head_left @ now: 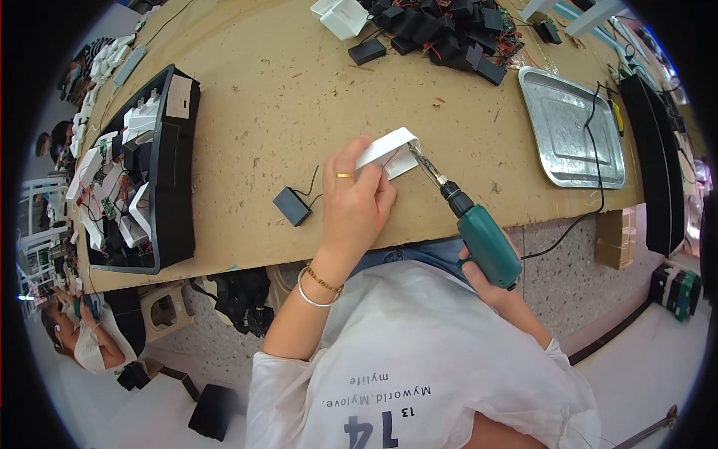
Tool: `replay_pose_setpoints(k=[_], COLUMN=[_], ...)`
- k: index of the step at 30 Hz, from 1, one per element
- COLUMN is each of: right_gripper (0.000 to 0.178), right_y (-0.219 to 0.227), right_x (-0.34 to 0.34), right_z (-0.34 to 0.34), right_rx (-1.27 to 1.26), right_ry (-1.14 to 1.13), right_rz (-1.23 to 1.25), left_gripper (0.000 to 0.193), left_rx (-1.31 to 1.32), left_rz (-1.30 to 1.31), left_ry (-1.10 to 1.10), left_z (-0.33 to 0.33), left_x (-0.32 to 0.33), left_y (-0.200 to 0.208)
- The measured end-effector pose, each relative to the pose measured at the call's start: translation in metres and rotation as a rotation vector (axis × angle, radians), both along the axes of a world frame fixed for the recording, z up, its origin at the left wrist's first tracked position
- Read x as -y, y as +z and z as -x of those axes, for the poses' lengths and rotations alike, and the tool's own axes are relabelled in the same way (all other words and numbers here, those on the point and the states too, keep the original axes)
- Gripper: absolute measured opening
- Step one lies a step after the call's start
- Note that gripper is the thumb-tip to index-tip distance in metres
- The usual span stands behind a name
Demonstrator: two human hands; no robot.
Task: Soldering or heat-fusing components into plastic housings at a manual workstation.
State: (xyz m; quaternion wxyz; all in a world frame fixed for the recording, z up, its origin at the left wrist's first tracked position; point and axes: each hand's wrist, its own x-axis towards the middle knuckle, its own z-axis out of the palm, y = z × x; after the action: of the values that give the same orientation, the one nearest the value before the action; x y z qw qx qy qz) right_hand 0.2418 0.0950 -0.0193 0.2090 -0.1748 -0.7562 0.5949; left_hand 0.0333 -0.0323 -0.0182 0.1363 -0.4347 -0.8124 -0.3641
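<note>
Head view. Left hand (355,198) grasps a white casing (387,148), held over the table (254,127) toward its near edge; right hand (486,290) is wrapped round a green power tool (482,243), its tip at the casing's open end. Actual contact: cannot tell.

Progress (judged): this casing stands open and is partway through; a thin red wire (379,217) shows at it. A black box (292,206) with dark leads lies apart, left of the left hand, near edge. Black bin (176,150) by the near-left corner contains white casings and circuit boards; a heap of black boxes (449,30) sits at the far edge. Remaining count: cannot tell.

Surface: brown, scuffed, flecked with scraps. Metal tray (557,142) toward the right edge, black cable (598,172) across it.

Room: speckled floor (568,254), cardboard box (615,239) below the right edge, another person (97,337) seated beyond the left edge.
</note>
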Motion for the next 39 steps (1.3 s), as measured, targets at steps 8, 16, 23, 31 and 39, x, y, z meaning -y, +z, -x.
replay_pose_setpoints(k=[8, 16, 23, 31, 39], right_gripper=[0.032, 0.020, 0.027, 0.034, 0.039], right_y=[0.0067, 0.0094, 0.0063, 0.0033, 0.0047], right_x=[0.0001, -0.0007, -0.0003, 0.0013, 0.0036], right_z=[0.0020, 0.0051, 0.0042, 0.0027, 0.0047], right_rx=[0.066, 0.092, 0.053, 0.048, 0.060], right_ry=[-0.007, 0.024, 0.003, 0.022, -0.002], right_rz=[-0.029, -0.077, -0.051, -0.050, -0.025], left_gripper=[0.012, 0.012, 0.012, 0.012, 0.012], left_rx=[0.019, 0.039, 0.033, 0.061, 0.078], left_rz=[-0.002, 0.025, 0.002, -0.012, -0.016], left_ry=[0.001, -0.007, -0.034, -0.020, -0.027], left_z=[0.0026, 0.0033, 0.0036, 0.0038, 0.0040], left_x=[-0.0030, -0.0037, -0.0026, -0.0036, -0.0031], left_y=[0.0015, 0.0019, 0.0017, 0.0009, 0.0016])
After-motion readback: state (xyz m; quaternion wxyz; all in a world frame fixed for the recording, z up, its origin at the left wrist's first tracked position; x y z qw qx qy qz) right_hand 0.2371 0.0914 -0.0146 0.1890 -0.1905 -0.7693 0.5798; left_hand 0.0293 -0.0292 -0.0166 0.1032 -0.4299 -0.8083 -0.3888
